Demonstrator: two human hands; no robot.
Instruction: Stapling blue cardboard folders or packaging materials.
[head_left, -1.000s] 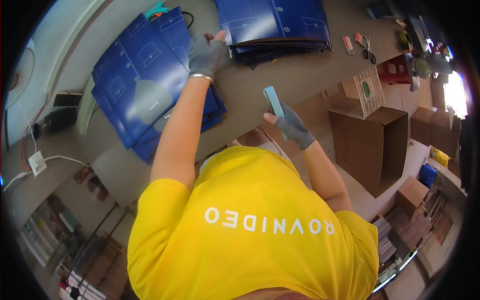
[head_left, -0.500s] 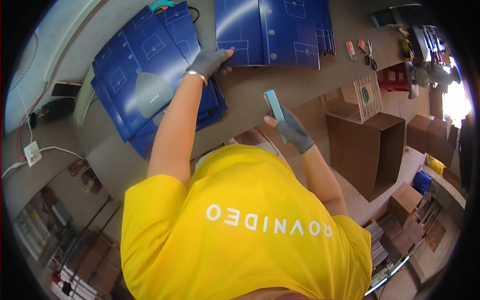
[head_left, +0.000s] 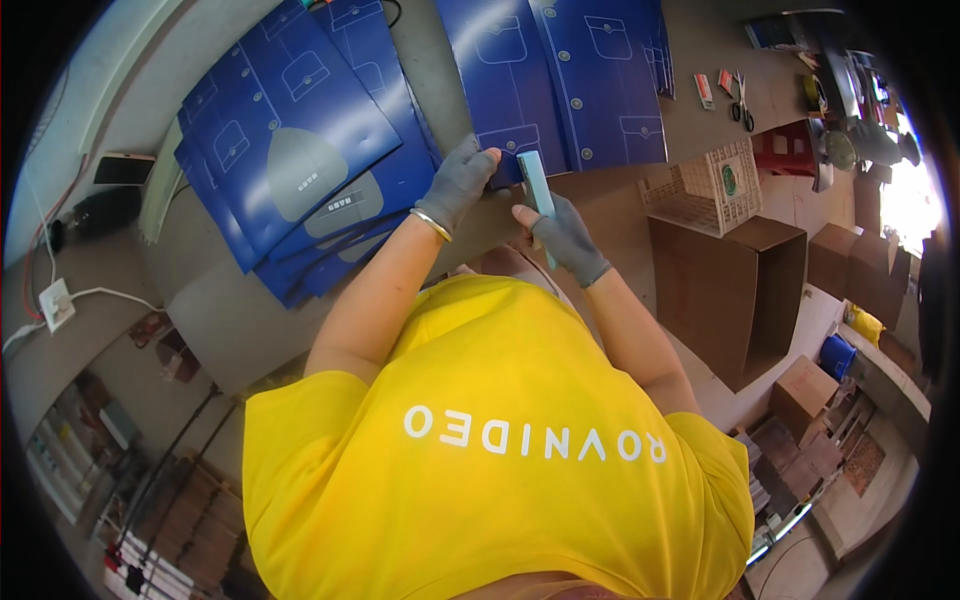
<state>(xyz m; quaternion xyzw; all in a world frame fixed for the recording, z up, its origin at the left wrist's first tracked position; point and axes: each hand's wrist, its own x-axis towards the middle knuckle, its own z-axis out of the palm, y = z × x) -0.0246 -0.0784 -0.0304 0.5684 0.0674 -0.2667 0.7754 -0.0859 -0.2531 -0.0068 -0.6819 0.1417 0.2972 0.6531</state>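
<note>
My left hand (head_left: 463,185), in a grey fingerless glove, pinches the near left corner of a glossy blue printed sheet (head_left: 505,85) with pocket and button drawings. That sheet lies in an overlapping group at the top of the view. Wrapped in my right hand (head_left: 577,238), also gloved in grey, is a light blue stapler (head_left: 537,185). Its front end is at the sheet's near edge, just right of my left fingers; whether it touches the paper I cannot tell. A fanned pile of similar blue sheets (head_left: 300,130) lies to the left.
Scissors (head_left: 741,104) and small red-and-white boxes (head_left: 705,91) lie on the grey table (head_left: 600,185), right of the sheets. Below its right edge are a cream plastic basket (head_left: 708,190) and an open cardboard box (head_left: 715,290). A phone (head_left: 124,170) rests at far left.
My left hand has moved right and nearer, and the pinched sheet has come nearer and tilted. My right hand has brought the stapler up to its edge.
</note>
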